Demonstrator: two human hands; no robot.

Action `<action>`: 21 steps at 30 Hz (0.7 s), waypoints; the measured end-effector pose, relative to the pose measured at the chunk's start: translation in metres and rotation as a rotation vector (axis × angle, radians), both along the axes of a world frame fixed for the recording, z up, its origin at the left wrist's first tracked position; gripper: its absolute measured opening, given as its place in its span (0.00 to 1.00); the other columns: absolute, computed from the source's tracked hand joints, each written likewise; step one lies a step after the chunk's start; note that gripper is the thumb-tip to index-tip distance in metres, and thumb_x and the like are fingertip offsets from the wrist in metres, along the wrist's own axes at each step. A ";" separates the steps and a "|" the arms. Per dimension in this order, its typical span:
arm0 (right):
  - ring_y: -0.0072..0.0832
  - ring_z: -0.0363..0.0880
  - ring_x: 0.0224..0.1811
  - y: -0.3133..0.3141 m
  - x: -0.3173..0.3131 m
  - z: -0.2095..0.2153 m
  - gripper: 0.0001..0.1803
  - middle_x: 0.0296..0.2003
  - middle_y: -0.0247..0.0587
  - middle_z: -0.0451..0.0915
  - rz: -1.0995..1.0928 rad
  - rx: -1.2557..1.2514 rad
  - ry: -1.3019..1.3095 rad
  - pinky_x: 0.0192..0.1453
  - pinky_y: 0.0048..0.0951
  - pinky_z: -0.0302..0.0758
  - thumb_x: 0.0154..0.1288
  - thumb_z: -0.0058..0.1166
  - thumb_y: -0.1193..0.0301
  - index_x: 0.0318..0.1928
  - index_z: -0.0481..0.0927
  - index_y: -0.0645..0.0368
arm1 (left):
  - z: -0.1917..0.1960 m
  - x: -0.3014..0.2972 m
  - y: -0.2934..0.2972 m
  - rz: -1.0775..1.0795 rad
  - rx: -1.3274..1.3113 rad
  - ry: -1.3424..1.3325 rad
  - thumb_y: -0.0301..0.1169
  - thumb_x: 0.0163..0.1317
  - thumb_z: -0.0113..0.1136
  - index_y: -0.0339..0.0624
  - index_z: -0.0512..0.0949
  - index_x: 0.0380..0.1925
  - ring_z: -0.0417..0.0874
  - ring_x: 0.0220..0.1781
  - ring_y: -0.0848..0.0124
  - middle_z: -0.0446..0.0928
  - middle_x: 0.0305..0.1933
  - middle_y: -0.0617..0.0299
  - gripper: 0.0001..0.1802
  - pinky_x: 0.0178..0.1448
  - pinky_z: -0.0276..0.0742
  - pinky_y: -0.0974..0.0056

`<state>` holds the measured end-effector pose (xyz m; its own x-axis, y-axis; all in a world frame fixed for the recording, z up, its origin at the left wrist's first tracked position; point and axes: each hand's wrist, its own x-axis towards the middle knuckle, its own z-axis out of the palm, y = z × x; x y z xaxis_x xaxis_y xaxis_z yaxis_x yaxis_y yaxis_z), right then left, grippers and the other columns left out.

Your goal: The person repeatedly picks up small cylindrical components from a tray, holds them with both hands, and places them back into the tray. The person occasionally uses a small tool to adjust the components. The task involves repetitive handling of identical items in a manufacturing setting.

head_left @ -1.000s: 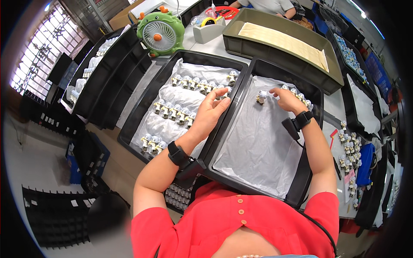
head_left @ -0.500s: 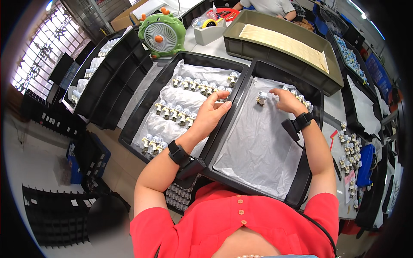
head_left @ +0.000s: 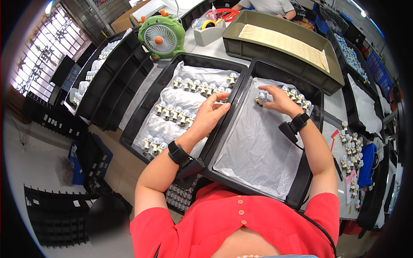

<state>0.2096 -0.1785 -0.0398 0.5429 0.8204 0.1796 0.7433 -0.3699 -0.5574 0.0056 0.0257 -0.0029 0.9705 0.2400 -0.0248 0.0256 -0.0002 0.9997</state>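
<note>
Two black trays lined with white sheets lie side by side. In the left tray stand rows of small figurines with pale blue heads and white and yellow bodies. My left hand hovers over that tray's right side, fingers curved and apart, close to the end of the far row; I see nothing held in it. Over the far part of the right tray, my right hand has its thumb and fingers around a single figurine. More figurines stand just right of that hand, partly hidden by it.
A green fan, a tape dispenser and an olive bin stand beyond the trays. Loose figurines cover the table at right beside a blue object. Stacked black trays rise at left. Another person sits at the back.
My right hand has moved left from beside the grouped figurines, and its fingers now close around the lone figurine. My left hand stays nearly in place.
</note>
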 end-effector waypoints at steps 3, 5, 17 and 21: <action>0.41 0.78 0.42 0.003 0.003 0.000 0.23 0.39 0.47 0.80 0.000 -0.046 0.151 0.47 0.34 0.74 0.51 0.60 0.71 0.50 0.76 0.61 | -0.001 0.000 0.001 0.000 0.015 -0.004 0.31 0.62 0.58 0.40 0.69 0.56 0.75 0.50 0.74 0.70 0.53 0.65 0.21 0.55 0.69 0.69; 0.36 0.80 0.37 0.001 0.002 0.010 0.21 0.34 0.44 0.81 0.011 -0.031 0.226 0.43 0.32 0.75 0.53 0.60 0.70 0.48 0.77 0.63 | -0.002 0.000 0.001 0.011 0.029 -0.022 0.30 0.62 0.58 0.40 0.69 0.56 0.75 0.50 0.75 0.70 0.53 0.65 0.22 0.53 0.71 0.70; 0.18 0.76 0.42 0.018 -0.070 0.058 0.21 0.39 0.35 0.80 0.302 0.222 0.921 0.47 0.20 0.72 0.61 0.59 0.71 0.53 0.69 0.60 | 0.021 -0.010 -0.029 -0.043 0.497 -0.250 0.25 0.52 0.63 0.44 0.67 0.59 0.77 0.41 0.71 0.71 0.51 0.56 0.32 0.44 0.77 0.66; 0.19 0.76 0.42 0.013 -0.092 0.062 0.25 0.42 0.36 0.78 0.329 0.164 0.923 0.46 0.21 0.72 0.61 0.58 0.74 0.57 0.64 0.57 | 0.024 -0.015 -0.036 -0.130 0.808 -0.278 0.26 0.52 0.60 0.46 0.73 0.48 0.78 0.42 0.53 0.75 0.40 0.49 0.20 0.45 0.74 0.56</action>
